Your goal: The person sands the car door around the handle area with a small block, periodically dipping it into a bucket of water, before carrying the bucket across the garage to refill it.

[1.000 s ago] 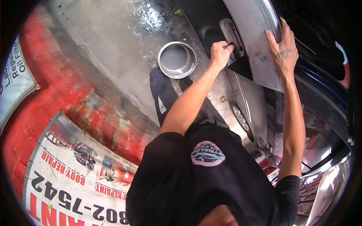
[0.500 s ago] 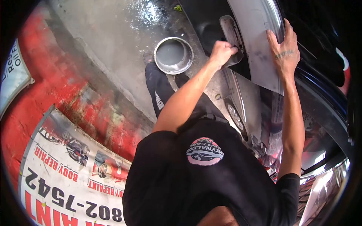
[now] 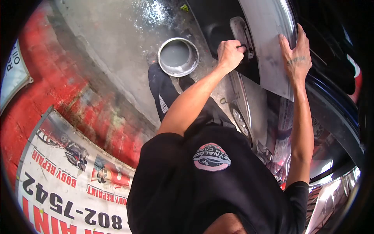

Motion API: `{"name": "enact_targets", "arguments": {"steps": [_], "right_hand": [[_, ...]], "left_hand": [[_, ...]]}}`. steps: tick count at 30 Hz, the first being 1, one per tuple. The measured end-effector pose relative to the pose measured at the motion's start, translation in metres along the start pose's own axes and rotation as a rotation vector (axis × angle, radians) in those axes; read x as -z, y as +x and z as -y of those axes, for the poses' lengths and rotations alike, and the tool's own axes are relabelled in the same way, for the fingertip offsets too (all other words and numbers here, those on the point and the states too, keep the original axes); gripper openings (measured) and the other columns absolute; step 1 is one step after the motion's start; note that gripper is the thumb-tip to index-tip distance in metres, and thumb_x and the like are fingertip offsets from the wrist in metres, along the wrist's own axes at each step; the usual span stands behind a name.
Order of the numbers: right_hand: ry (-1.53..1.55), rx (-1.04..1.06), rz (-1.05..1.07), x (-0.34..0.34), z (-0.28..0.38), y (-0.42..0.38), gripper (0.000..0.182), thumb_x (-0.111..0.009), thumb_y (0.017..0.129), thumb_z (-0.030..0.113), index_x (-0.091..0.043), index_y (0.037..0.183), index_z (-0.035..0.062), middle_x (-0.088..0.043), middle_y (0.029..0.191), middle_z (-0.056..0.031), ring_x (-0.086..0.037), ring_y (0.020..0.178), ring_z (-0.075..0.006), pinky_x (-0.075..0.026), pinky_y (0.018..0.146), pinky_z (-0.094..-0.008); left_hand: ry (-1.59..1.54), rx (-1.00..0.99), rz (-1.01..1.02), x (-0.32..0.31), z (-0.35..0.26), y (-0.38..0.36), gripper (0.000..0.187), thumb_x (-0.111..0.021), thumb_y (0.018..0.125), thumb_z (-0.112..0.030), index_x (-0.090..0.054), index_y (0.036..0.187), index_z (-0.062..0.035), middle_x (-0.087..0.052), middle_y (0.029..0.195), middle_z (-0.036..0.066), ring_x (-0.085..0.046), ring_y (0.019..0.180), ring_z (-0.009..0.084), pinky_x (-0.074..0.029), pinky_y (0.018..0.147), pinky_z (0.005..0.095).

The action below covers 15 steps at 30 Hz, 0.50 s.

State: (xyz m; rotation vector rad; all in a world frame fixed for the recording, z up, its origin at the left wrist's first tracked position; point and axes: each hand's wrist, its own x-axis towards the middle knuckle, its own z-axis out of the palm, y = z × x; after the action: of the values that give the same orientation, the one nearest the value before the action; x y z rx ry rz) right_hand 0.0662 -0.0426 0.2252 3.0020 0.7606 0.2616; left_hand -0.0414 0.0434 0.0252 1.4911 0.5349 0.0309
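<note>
My left hand (image 3: 230, 56) is closed, with its fingertips pinched on a small black piece (image 3: 241, 46) at the door handle recess (image 3: 242, 33). Whether that piece is part of the handle or loose, I cannot tell. My right hand (image 3: 298, 58) rests with fingers spread over the upper edge of the grey door panel (image 3: 269, 46), its thumb on the panel's face. The lower part of the door is black.
A round metal bucket (image 3: 178, 57) of cloudy grey water stands on the wet concrete floor (image 3: 117, 43) by my legs. To the left are a red wall (image 3: 50, 70) and a printed sign (image 3: 74, 195). A car wheel (image 3: 239, 119) shows below the door.
My left hand has shifted slightly up and turned at the handle recess, and more of the small black piece shows. My right hand stays on the panel edge. The view has moved slightly.
</note>
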Motion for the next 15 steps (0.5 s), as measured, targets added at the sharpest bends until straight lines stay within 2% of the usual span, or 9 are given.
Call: {"name": "enact_targets", "arguments": {"steps": [1,5,7,8,10,12,14,15], "right_hand": [[0.002,0.003,0.002,0.0,-0.001,0.0,0.073,-0.064,0.09,0.055,-0.047,0.149,0.016,-0.061,0.132,-0.0184,-0.067,0.114,-0.0376,-0.054,0.096,-0.053],[-0.014,0.001,-0.012,0.0,-0.003,0.003,0.072,-0.064,0.09,0.055,-0.048,0.149,0.0159,-0.062,0.132,-0.0182,-0.068,0.114,-0.0373,-0.054,0.096,-0.0521],[-0.015,0.005,-0.002,0.0,-0.002,0.001,0.072,-0.064,0.09,0.054,-0.048,0.149,0.0156,-0.061,0.132,-0.0184,-0.068,0.114,-0.0371,-0.054,0.096,-0.0518],[-0.018,0.004,0.002,0.001,-0.001,0.003,0.071,-0.064,0.091,0.054,-0.048,0.149,0.0154,-0.061,0.132,-0.0186,-0.068,0.114,-0.0368,-0.054,0.096,-0.0515],[-0.014,0.008,-0.007,0.003,0.001,0.004,0.071,-0.064,0.091,0.053,-0.048,0.149,0.0151,-0.061,0.132,-0.0191,-0.068,0.114,-0.0368,-0.055,0.096,-0.0513],[-0.011,0.01,-0.002,0.002,0.002,0.002,0.071,-0.064,0.091,0.053,-0.048,0.148,0.0147,-0.061,0.132,-0.0195,-0.068,0.114,-0.0369,-0.055,0.096,-0.0511],[-0.002,0.004,0.003,0.002,0.001,0.002,0.072,-0.064,0.091,0.054,-0.048,0.149,0.014,-0.062,0.131,-0.0198,-0.068,0.114,-0.0368,-0.055,0.096,-0.0516],[-0.008,0.004,-0.001,0.003,0.0,0.003,0.072,-0.064,0.091,0.054,-0.048,0.149,0.014,-0.062,0.131,-0.0198,-0.068,0.114,-0.0368,-0.055,0.096,-0.0516]], "left_hand": [[0.058,-0.063,-0.13,-0.004,0.0,-0.002,0.021,-0.077,0.083,-0.017,-0.073,0.081,0.0033,-0.064,0.061,0.013,-0.062,0.059,0.0153,-0.049,0.06,0.0359],[-0.018,-0.006,-0.112,-0.011,0.009,-0.002,0.02,-0.078,0.084,-0.016,-0.073,0.082,0.0032,-0.063,0.062,0.015,-0.06,0.057,0.0151,-0.048,0.059,0.0364],[-0.184,-0.003,0.173,0.001,0.014,0.005,0.017,-0.078,0.083,-0.013,-0.072,0.083,0.0031,-0.062,0.061,0.016,-0.057,0.055,0.0144,-0.046,0.057,0.0369],[-0.182,-0.013,0.171,0.002,0.01,0.008,0.017,-0.078,0.083,-0.013,-0.072,0.083,0.0031,-0.062,0.061,0.016,-0.057,0.055,0.0144,-0.046,0.057,0.0369],[-0.07,-0.049,-0.033,-0.003,0.004,0.004,0.014,-0.078,0.083,-0.009,-0.072,0.083,0.0032,-0.061,0.061,0.015,-0.055,0.056,0.0122,-0.045,0.056,0.0362],[-0.124,-0.042,-0.061,-0.009,0.004,-0.002,0.013,-0.077,0.083,-0.008,-0.072,0.084,0.0032,-0.061,0.062,0.016,-0.054,0.056,0.0105,-0.045,0.057,0.0344],[-0.179,0.042,-0.207,-0.016,0.001,-0.006,0.012,-0.077,0.084,-0.007,-0.072,0.079,0.0023,-0.064,0.063,0.011,-0.056,0.059,0.009,-0.045,0.058,0.0319],[-0.184,0.038,-0.204,-0.017,0.003,-0.004,0.012,-0.077,0.084,-0.007,-0.072,0.079,0.0023,-0.064,0.063,0.011,-0.056,0.059,0.009,-0.045,0.058,0.0319]]}}
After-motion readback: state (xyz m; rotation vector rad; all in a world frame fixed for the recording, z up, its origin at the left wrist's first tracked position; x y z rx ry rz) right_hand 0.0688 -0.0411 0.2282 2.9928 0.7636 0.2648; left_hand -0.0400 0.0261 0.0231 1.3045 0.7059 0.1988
